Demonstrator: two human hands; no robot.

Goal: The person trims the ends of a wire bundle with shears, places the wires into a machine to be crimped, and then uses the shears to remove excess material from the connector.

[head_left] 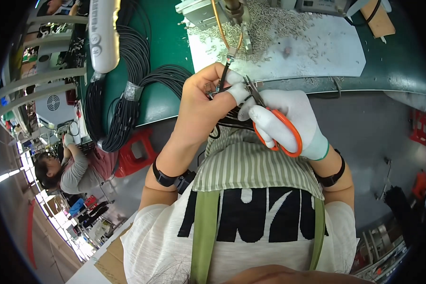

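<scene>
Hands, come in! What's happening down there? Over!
Left hand pinching black cable. Gloved right hand holding orange-handled scissors, blades toward left hand. Small bits scattered beyond on white sheet.

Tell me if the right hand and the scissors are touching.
Touching: the head view shows the gloved right hand gripping the scissors by their orange handles.

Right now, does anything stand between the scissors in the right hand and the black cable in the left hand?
Yes: in this view, the white-covered fingertips of the left hand sit between the scissors and the black cable, just left of the blades. Depth is unclear.
</scene>
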